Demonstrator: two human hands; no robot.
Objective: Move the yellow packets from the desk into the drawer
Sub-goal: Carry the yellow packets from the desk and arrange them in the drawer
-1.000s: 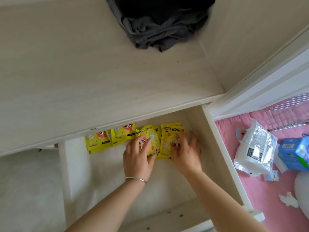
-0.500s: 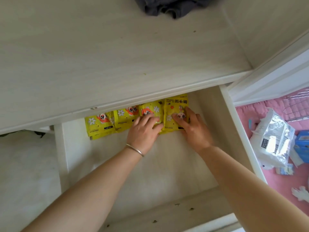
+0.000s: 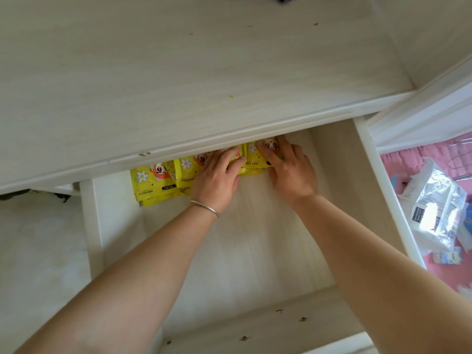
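Observation:
Several yellow packets (image 3: pixel 155 180) with white flowers and orange figures lie in a row along the back of the open drawer (image 3: pixel 245 241), partly tucked under the desk edge (image 3: pixel 178 146). My left hand (image 3: pixel 217 177), with a thin bracelet at the wrist, presses flat on the middle packets. My right hand (image 3: pixel 288 169) lies with straight fingers on the rightmost packet (image 3: pixel 251 157). The tops of the packets are hidden under the desktop.
The pale wooden desktop (image 3: pixel 178 72) fills the upper view, with a dark cloth barely showing at its far edge. To the right, on a pink cover, lie a silvery plastic bag (image 3: pixel 434 213) and small blue boxes. The drawer's front rail (image 3: pixel 255 325) carries some crumbs.
Both hands have slid the packets farther back in the drawer, under the desk edge. The camera has tilted down and closer, so the dark cloth has left the view almost entirely.

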